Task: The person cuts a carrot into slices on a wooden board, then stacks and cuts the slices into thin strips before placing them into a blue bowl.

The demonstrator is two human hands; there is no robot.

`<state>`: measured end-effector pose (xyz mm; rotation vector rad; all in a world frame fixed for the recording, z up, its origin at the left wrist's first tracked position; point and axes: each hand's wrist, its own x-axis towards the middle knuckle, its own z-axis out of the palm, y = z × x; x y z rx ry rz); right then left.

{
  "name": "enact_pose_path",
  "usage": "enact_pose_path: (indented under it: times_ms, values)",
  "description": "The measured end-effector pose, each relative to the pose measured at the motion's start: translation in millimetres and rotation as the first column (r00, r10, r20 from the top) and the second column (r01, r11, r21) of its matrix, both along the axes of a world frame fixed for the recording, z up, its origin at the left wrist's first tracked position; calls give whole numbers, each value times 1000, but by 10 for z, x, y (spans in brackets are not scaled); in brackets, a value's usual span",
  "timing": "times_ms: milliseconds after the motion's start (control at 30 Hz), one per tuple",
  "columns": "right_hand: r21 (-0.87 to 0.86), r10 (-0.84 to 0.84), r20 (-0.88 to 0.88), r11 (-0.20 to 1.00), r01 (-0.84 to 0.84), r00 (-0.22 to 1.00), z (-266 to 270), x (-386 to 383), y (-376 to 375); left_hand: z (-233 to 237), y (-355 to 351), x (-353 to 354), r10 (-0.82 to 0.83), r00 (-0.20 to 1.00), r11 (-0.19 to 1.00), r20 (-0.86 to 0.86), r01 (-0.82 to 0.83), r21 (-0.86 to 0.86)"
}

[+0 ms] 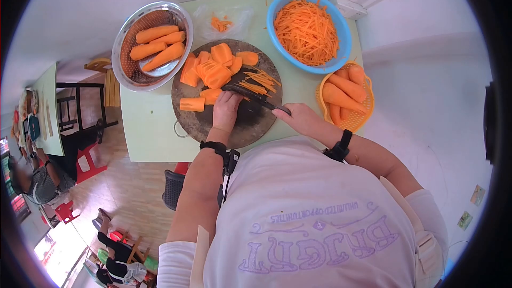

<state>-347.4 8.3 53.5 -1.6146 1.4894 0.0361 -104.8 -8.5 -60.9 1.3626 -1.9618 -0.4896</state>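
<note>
On a round dark cutting board (186,120), carrot slices (214,74) lie in a pile at the upper left. Thin carrot strips (261,81) lie to their right. My right hand (300,120) is closed round the handle of a dark knife (250,96), whose blade points up and left. My left hand (226,108) has its fingers bent together by the blade, pressing on carrot at the board's middle; the piece under the fingertips is mostly hidden. A flat carrot piece (192,104) sits left of that hand.
A metal basin (120,56) with whole carrots stands at the left, a plastic bag (242,20) behind the board. At the right are a blue bowl (345,37) of shredded carrot and a yellow basket (321,93) of carrots. People (120,256) are at the lower left.
</note>
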Motion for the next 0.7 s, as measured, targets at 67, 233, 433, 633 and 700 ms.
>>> enact_pose_path:
  times_ms: [67,233,433,633,700]
  values:
    - [11,11,-12,1000,-11,1000,12,7,-18,8,1,1,1,1000,1000,-1,-1,-10]
    - [-2,54,-70,999,-54,996,-64,63,-42,-10,1,1,3,1000,1000,-11,-3,-8]
    - [-90,-1,-16,996,-1,1000,-238,22,20,23,-5,-1,1,1000,1000,7,-1,-14]
    - [-46,-61,-32,997,60,998,-30,-7,23,12,-55,29,-65,996,997,61,67,-27]
    - [-12,-73,-69,997,72,995,43,-3,-7,14,-85,42,-82,994,996,78,85,-33]
